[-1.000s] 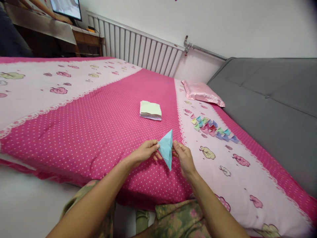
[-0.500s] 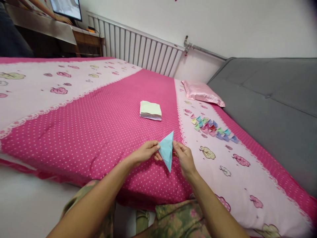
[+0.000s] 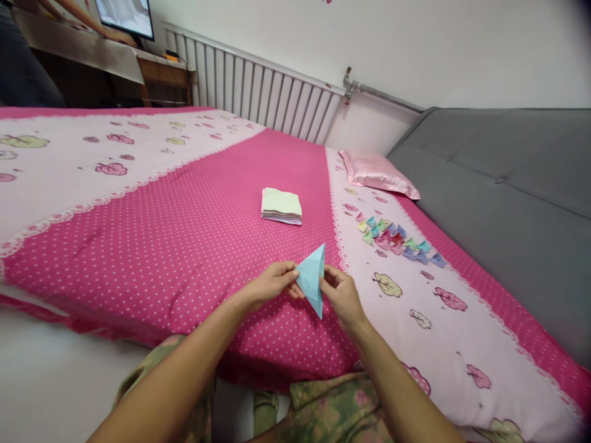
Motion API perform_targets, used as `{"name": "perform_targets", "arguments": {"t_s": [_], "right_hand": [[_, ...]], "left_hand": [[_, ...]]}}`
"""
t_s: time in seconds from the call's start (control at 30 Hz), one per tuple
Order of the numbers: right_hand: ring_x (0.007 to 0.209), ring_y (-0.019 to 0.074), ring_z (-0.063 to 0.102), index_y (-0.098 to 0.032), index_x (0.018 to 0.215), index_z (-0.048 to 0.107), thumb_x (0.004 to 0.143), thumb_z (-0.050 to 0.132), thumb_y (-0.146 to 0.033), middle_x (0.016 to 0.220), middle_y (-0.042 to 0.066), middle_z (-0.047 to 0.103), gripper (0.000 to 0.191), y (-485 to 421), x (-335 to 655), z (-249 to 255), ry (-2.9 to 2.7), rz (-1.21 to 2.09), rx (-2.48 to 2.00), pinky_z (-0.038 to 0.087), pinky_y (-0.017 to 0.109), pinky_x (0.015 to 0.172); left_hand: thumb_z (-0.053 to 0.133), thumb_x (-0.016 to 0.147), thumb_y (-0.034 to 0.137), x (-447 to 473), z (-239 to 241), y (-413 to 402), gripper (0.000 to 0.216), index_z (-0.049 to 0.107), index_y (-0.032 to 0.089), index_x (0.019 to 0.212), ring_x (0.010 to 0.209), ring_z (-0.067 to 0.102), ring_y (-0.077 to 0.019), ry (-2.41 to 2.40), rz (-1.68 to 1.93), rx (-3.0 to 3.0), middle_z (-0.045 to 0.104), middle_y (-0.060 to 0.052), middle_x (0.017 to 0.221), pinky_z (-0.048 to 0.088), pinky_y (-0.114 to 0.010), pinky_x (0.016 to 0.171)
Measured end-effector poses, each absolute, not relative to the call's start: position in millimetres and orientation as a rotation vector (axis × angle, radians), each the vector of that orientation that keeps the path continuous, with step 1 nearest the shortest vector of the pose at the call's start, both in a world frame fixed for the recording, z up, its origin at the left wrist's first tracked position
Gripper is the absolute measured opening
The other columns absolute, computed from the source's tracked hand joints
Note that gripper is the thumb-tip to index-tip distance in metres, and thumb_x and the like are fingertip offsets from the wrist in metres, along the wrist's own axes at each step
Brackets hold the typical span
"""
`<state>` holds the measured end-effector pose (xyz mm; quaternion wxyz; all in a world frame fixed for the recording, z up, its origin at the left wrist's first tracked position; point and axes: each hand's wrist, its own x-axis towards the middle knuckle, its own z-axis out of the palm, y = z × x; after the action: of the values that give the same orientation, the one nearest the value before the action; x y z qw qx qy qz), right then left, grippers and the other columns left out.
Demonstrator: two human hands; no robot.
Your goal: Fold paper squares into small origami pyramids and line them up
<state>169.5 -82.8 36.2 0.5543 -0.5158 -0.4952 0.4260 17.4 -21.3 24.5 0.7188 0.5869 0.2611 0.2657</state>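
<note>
A folded paper (image 3: 311, 278) sits between left grip (image 3: 273, 284) and right grip (image 3: 344, 296), over the near side of a bed (image 3: 207, 209) — a paper stack (image 3: 281, 205) beyond it, small folded pieces (image 3: 398, 238) to the right, a pillow (image 3: 379, 173) behind those beside the headboard (image 3: 508, 178), a radiator (image 3: 253, 77) behind the bed.

The folded piece (image 3: 311, 277) was matt, creased paper, the stack (image 3: 281, 202) matt paper, the bedspread (image 3: 207, 203) cloth, the pillow (image 3: 378, 173) smooth, glossy cloth, the pipe (image 3: 388, 96) dull metal, and the headboard (image 3: 498, 144) appeared smooth and matt.
</note>
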Motion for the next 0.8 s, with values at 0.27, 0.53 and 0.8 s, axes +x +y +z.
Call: {"name": "perform_targets", "arguments": {"t_s": [0.27, 0.53, 0.8], "right_hand": [[0.067, 0.0176, 0.062, -0.016, 0.08, 0.066, 0.064, 0.064, -0.021, 0.074, 0.002, 0.068, 0.017, -80.9, 166.1, 29.6, -1.27, 0.961, -1.248, 0.048, 0.026, 0.064], [0.055, 0.0158, 0.057, -0.015, 0.073, 0.063, 0.062, 0.064, -0.022, 0.063, 0.001, 0.064, 0.014, -80.9, 164.8, 23.6, -1.227, 0.834, -1.408, 0.044, 0.024, 0.052], [0.052, 0.0127, 0.05, -0.013, 0.073, 0.061, 0.061, 0.066, -0.029, 0.061, 0.0, 0.061, 0.02, -78.5, 165.7, 17.0, -1.209, 0.673, -1.456, 0.04, 0.022, 0.05]], "left_hand": [[0.06, 0.064, 0.056, 17.2, 28.5, -22.4, 0.045, 0.054, 0.012, 0.073, 0.055, 0.061, -0.0121, 0.557, 0.575, 1.299, 0.064, -0.004, 0.058, 0.047, -0.024, 0.058], [0.057, 0.069, 0.053, 23.9, 25.0, -29.2, 0.042, 0.053, 0.012, 0.077, 0.054, 0.06, -0.0117, 0.557, 0.62, 1.282, 0.064, -0.004, 0.058, 0.047, -0.025, 0.057], [0.066, 0.066, 0.039, 37.5, 16.8, -36.4, 0.041, 0.044, 0.015, 0.09, 0.054, 0.06, -0.0106, 0.692, 0.851, 1.106, 0.06, 0.002, 0.06, 0.047, -0.025, 0.058]]}}
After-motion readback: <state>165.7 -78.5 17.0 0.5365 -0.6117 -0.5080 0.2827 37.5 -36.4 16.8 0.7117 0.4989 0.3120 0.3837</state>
